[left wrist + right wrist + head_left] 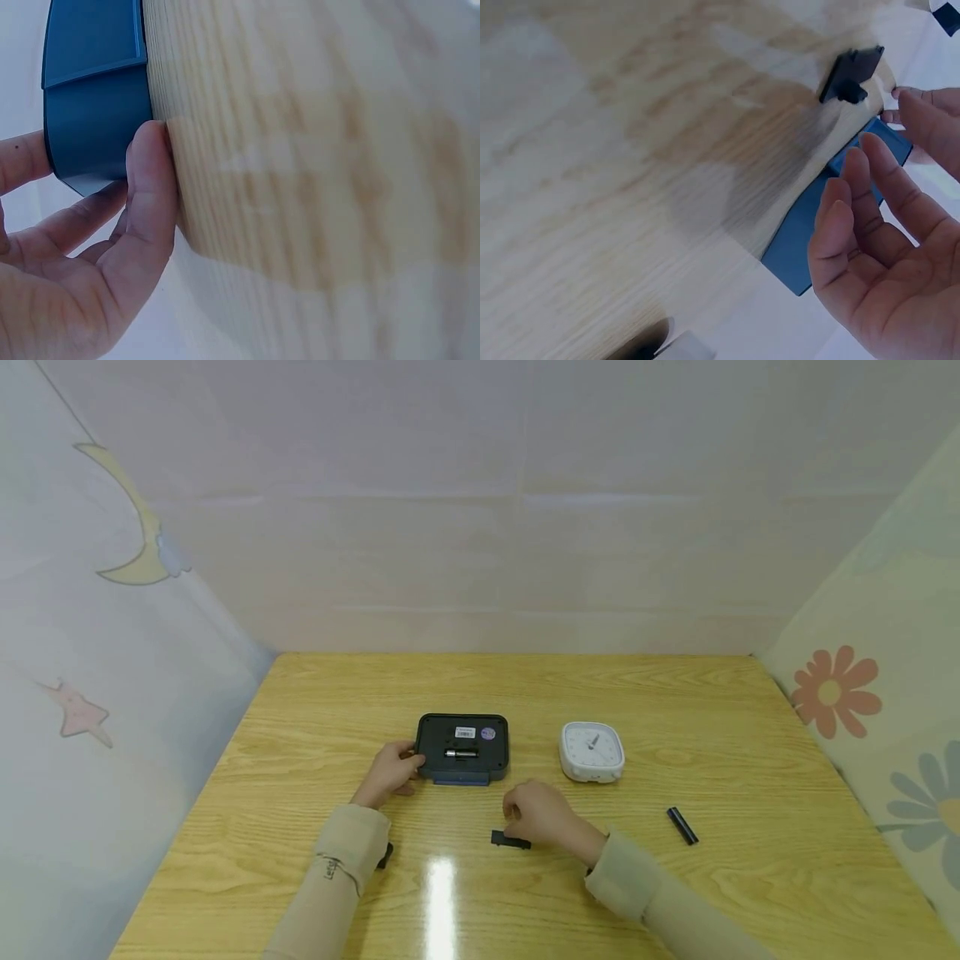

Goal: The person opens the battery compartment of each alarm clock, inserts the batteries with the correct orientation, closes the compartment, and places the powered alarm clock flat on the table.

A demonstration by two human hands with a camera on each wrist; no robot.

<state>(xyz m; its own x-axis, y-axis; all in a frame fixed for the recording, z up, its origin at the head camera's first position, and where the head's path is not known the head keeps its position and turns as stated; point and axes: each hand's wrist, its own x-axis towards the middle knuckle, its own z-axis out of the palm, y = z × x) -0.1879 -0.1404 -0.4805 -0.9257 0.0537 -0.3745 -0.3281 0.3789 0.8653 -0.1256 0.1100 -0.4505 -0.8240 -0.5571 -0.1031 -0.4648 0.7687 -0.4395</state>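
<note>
A black rectangular clock (427,735) lies back side up on the table, with a battery (461,753) in its open compartment. My left hand (390,771) grips the clock's near left corner; in the left wrist view its fingers (152,187) lie against the casing (97,112). Just over a small black cover (500,838) is my right hand (542,814), fingers loosely bent. In the right wrist view nothing shows between the fingers of that hand (900,247), and a black tabbed piece (851,75) is on the wood beyond it.
To the right of the black clock is a white clock (592,750), dial up. A dark battery (682,826) lies farther right on the wooden table (720,718). Another small black piece (386,857) is partly hidden by the left sleeve. Printed sheets stand around the table.
</note>
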